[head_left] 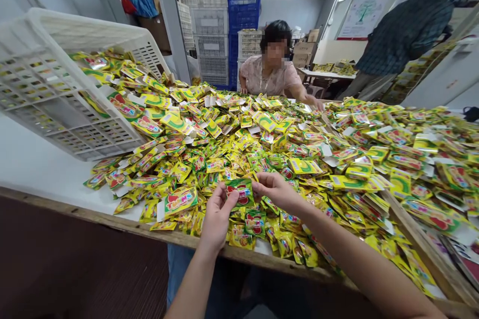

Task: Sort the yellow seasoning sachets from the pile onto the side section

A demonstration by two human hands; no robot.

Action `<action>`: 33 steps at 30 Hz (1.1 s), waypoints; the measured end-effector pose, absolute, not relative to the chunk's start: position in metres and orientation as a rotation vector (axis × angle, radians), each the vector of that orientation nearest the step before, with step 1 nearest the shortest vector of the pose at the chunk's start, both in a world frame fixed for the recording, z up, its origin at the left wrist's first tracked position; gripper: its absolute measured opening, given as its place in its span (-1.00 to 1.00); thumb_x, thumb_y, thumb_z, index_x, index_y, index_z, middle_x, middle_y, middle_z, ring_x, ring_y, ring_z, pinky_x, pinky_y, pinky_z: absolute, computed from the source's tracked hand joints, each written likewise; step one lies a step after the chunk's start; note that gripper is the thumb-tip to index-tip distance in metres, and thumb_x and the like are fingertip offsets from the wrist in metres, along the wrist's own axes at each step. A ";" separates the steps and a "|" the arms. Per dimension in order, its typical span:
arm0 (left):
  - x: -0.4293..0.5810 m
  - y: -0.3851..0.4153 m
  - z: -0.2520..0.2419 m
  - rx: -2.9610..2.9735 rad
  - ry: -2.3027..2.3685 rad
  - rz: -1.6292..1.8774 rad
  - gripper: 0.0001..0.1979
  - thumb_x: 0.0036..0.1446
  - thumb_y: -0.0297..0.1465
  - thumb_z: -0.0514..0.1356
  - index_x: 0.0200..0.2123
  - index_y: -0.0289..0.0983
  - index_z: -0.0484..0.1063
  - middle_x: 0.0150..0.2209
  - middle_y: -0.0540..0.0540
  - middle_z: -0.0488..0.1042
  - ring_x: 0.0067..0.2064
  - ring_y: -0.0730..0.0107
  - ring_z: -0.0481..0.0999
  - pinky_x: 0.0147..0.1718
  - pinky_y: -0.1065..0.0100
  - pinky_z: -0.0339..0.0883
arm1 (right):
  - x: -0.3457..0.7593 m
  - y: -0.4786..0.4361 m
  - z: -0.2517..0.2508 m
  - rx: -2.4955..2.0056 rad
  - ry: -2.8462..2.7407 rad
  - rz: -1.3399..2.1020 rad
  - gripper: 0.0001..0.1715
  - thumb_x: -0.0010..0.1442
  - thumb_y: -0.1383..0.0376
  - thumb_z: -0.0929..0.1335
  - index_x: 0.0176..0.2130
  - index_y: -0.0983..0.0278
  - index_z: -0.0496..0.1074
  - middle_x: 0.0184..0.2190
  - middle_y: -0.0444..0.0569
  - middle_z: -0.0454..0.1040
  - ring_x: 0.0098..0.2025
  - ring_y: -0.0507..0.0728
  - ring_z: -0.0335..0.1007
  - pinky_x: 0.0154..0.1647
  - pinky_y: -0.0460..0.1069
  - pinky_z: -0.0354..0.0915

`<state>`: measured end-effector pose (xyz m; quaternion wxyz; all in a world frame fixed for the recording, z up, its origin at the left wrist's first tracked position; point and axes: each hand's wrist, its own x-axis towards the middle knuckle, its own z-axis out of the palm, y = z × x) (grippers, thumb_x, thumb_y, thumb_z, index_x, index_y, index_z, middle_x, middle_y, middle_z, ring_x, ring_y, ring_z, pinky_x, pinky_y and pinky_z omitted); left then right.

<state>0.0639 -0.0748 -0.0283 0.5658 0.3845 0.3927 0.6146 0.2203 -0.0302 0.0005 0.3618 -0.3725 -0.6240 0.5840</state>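
Note:
A small green candy packet [243, 190] with a red fruit picture is held up over the pile near the table's front edge. My left hand [217, 219] is closed on its left end, thumb across the front. The fingers of my right hand [279, 192] are pinched together at the packet's right edge; a bit of yellow wrapper shows by those fingertips. Below lie loose yellow and green packets, one green packet [255, 223] directly under my hands. A flat yellow box [179, 202] with an open white flap rests to the left.
A white plastic crate [86, 129] lies tipped at the left, boxes spilling out. Wooden edging [112, 224] runs along the table front, and a wooden divider [415, 244] stands at right. Across the pile a person [269, 72] reaches into the boxes; another person [404, 35] stands behind right.

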 end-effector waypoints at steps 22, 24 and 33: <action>0.072 -0.086 -0.047 0.873 0.965 1.469 -0.66 -0.06 -0.17 0.32 -0.36 -0.29 0.34 -0.42 0.01 0.46 -0.37 0.47 0.44 -0.32 0.44 0.34 | 0.203 -0.069 -0.011 -1.021 -0.827 1.702 -0.43 -0.32 0.12 0.59 -0.27 0.25 0.50 -0.49 -0.19 0.51 -0.52 -0.07 0.36 -0.52 -0.18 0.27; 0.075 -0.087 -0.051 0.897 1.017 1.441 -0.65 -0.05 -0.14 0.29 -0.37 -0.28 0.31 -0.46 0.03 0.42 -0.41 0.47 0.42 -0.36 0.43 0.33 | 0.200 -0.071 -0.013 -1.042 -0.849 1.722 -0.49 -0.28 0.04 0.56 -0.35 0.27 0.51 -0.50 -0.16 0.51 -0.52 -0.05 0.37 -0.51 -0.16 0.29; 0.001 -0.083 -0.033 1.684 2.194 0.910 -0.49 0.14 -0.06 0.03 0.00 -0.30 0.32 -0.23 -0.26 0.42 -0.17 0.01 0.47 -0.19 0.06 0.33 | 0.231 -0.070 -0.019 -1.244 -1.162 1.404 -0.55 -0.26 0.06 0.56 -0.46 0.30 0.46 -0.48 -0.05 0.57 -0.43 0.08 0.48 -0.36 -0.05 0.35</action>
